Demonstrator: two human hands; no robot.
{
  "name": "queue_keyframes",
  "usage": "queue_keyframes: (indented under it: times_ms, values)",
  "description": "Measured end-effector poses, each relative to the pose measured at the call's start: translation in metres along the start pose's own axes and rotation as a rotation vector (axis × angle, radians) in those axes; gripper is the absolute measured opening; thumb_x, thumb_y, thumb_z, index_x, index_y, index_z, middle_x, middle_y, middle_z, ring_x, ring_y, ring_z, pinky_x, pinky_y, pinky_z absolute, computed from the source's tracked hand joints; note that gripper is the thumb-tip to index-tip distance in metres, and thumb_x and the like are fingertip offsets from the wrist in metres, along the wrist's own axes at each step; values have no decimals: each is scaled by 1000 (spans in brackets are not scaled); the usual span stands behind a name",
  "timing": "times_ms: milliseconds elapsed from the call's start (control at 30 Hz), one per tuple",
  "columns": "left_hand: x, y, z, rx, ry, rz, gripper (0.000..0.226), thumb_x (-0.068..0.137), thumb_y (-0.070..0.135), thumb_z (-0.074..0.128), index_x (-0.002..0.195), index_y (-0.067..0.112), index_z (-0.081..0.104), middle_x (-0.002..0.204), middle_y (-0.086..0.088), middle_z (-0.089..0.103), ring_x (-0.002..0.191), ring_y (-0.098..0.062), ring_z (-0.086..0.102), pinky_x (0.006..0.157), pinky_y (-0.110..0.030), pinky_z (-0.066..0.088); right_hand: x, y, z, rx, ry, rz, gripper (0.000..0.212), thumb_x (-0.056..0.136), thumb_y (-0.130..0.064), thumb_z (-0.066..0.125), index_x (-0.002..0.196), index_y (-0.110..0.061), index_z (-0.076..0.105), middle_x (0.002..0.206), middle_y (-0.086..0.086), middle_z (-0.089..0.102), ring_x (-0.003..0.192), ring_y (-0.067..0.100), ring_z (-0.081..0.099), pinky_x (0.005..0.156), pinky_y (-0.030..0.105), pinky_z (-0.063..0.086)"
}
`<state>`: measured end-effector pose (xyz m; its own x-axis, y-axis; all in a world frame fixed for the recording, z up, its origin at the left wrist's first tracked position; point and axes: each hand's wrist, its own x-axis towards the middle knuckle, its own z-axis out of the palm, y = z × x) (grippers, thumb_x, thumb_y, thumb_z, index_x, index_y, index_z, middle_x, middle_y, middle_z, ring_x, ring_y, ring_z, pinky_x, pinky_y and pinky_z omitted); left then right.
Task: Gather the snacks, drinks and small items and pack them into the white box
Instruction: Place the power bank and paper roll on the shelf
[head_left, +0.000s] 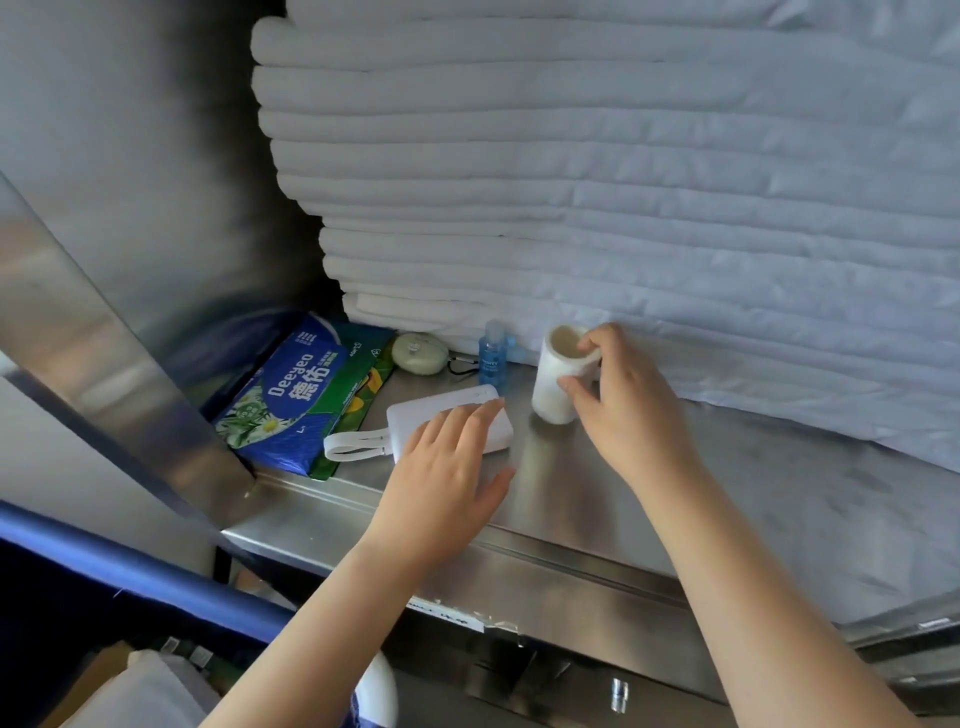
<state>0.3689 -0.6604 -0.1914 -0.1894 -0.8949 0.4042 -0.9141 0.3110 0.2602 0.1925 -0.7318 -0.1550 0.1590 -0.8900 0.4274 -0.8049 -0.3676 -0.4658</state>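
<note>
While both hands are down on the steel shelf (727, 467): the step looks like picking up two small items at once for the white box, which is not in sight.
Left hand (447, 467): fingers straight and a little spread, lying flat over the right end of the power bank (426, 410), thumb out past its near edge. It grips nothing yet.
Right hand (623, 400): clamped on the white cylinder (550, 384), thumb low on its side and fingers curled over the rim.
Power bank: flat on the shelf, its long axis slantwise. The strap loop (353, 447) end points at the tissue pack (291, 400), the plain end toward the blue bottle (493, 353).
White cylinder: just right of the power bank and apart from it, standing on its base. Its long axis is near upright, with the open mouth up.
Blue bottle: just behind the power bank's far corner, cap up.
Oval case (420, 352): behind the power bank, left of the bottle.
Green packet (363, 374): between the power bank and the tissue pack.
Doing it well: to my eye the left hand should wrap the power bank across its short width, thumb under the near edge, so the smooth shell cannot slide. The cylinder is best lifted straight up and kept mouth-up, clear of the bottle.
</note>
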Motion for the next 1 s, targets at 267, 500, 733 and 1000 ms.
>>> queue_keyframes:
  times_ms: [267, 500, 733, 1000]
  values:
    - [-8, -18, 1, 54, -14, -27, 54, 77, 26, 74, 125, 8, 56, 117, -6, 61, 108, -26, 58, 92, -36, 45, 32, 0, 35, 61, -85, 62, 38, 84, -23, 67, 114, -14, 45, 94, 1, 54, 89, 24, 55, 60, 24, 22]
    - [-11, -21, 2, 46, -18, -52, 51, 78, 26, 73, 124, 10, 57, 118, -5, 61, 109, -25, 58, 93, -36, 45, 32, -4, 45, 104, -59, 78, 51, 83, -18, 69, 124, -6, 42, 122, 10, 55, 104, 30, 55, 69, 19, 27]
    - [-10, -34, 1, 54, -38, -107, 53, 83, 27, 67, 131, 12, 51, 130, -4, 53, 121, -24, 49, 103, -35, 36, 10, -14, 36, 84, 146, -81, 50, 78, -12, 72, 119, 0, 48, 122, 17, 48, 111, 32, 51, 91, 33, 44]
    - [-11, -52, -2, 85, -134, -199, 60, 85, 33, 65, 139, 16, 43, 146, -3, 39, 136, -21, 31, 105, -35, 33, -34, -20, 71, -41, -371, -359, 60, 90, -21, 58, 143, -10, 34, 153, 6, 28, 142, 20, 21, 112, 31, 29]
